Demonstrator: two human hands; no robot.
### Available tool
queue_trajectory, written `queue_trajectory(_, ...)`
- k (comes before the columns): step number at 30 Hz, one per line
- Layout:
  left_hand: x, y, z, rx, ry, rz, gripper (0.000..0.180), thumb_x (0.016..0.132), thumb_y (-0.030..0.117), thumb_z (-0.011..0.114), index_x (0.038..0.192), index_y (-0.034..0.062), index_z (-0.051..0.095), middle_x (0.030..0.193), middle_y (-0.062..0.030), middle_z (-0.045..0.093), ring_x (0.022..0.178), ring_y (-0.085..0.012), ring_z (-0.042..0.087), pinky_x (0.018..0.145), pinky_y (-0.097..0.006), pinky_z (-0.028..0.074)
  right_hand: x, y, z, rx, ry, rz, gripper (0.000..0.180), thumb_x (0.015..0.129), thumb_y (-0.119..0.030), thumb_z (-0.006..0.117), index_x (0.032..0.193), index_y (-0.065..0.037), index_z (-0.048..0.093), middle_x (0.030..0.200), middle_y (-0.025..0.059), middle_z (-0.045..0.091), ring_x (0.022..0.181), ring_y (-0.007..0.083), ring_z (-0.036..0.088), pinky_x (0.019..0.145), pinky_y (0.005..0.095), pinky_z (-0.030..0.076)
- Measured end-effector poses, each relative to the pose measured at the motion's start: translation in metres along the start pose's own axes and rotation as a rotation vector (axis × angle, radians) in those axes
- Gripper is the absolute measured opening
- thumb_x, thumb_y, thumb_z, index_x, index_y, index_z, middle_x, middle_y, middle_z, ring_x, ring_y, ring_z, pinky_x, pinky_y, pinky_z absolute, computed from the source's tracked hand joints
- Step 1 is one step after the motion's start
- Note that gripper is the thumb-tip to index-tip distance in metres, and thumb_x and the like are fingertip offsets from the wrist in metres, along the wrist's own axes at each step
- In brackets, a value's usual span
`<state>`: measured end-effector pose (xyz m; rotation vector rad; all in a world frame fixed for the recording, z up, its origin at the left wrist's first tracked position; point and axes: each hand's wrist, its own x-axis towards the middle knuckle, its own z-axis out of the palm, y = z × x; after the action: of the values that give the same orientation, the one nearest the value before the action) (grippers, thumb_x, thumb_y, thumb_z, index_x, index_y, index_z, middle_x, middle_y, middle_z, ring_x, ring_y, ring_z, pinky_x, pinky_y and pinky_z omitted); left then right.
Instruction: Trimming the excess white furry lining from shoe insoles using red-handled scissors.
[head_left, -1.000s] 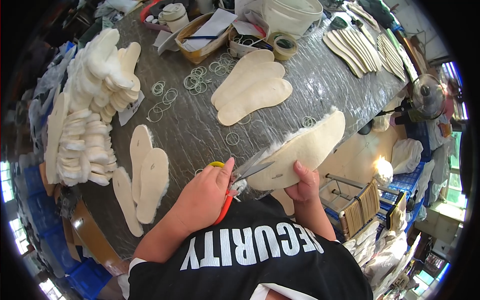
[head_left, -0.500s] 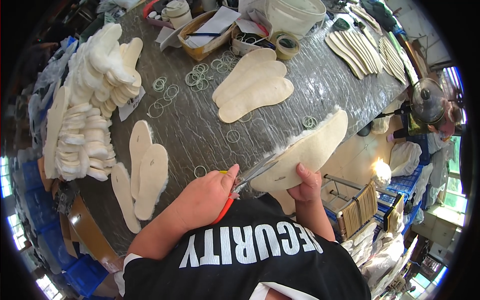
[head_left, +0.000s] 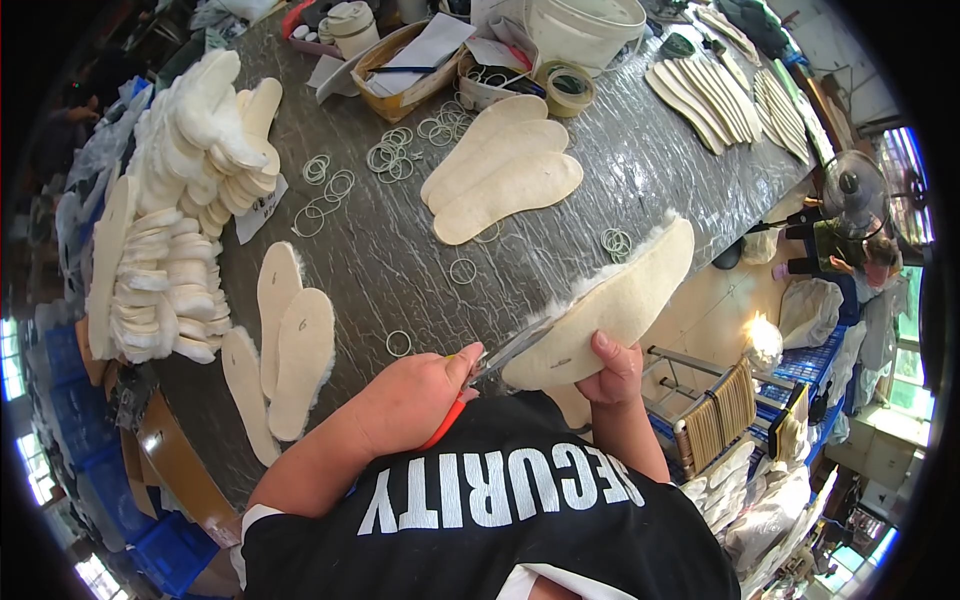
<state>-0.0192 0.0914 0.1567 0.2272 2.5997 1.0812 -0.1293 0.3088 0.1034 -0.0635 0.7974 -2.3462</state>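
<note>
Left grip (head_left: pixel 408 402) closed on red-handled scissors (head_left: pixel 480 375), right grip (head_left: pixel 612 368) pinching fleecy insole (head_left: pixel 610 305), tan cardboard box (head_left: pixel 405 68) at table's far edge

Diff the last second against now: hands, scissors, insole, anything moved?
Barely anything. The left hand keeps the red-handled scissors at the fleecy edge of the insole; the yellow handle loop seen earlier is now hidden behind the hand. The right hand still pinches the insole's near edge. Nothing taken up or released. Insole stacks and rubber bands on the table are unchanged.
</note>
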Motion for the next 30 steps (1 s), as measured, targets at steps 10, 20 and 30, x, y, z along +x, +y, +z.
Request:
queue_trajectory(10, 0.000, 0.005, 0.002, 0.020, 0.057, 0.022, 0.050, 0.086, 0.018, 0.053, 0.123, -0.0112, 0.037, 0.085, -0.0185, 0.058, 0.080, -0.0303, 0.058, 0.073, -0.037, 0.047, -0.005, 0.005, 0.003, -0.088, 0.029, 0.011, 0.050, 0.078, -0.004, 0.059, 0.125, 0.000, 0.039, 0.116, 0.0162, 0.053, 0.105, 0.0316, 0.054, 0.091, 0.0448, 0.043)
queue_trajectory(20, -0.002, -0.001, 0.011, 0.076, 0.011, -0.024, 0.053, 0.084, 0.016, 0.057, 0.126, -0.0093, 0.036, 0.079, -0.0177, 0.057, 0.074, -0.0318, 0.057, 0.070, -0.038, 0.046, -0.008, 0.006, 0.003, -0.065, 0.080, 0.045, 0.051, 0.077, -0.002, 0.059, 0.125, 0.000, 0.040, 0.116, 0.0157, 0.053, 0.106, 0.0315, 0.054, 0.092, 0.0441, 0.043)
queue_trajectory(30, 0.000, -0.001, 0.013, 0.059, 0.081, 0.010, 0.058, 0.083, 0.013, 0.059, 0.128, -0.0102, 0.032, 0.092, -0.0198, 0.056, 0.084, -0.0312, 0.056, 0.075, -0.037, 0.045, -0.009, 0.006, 0.008, -0.093, 0.078, 0.058, 0.053, 0.076, 0.000, 0.060, 0.125, -0.004, 0.040, 0.117, 0.0145, 0.053, 0.109, 0.0304, 0.052, 0.093, 0.0445, 0.042)
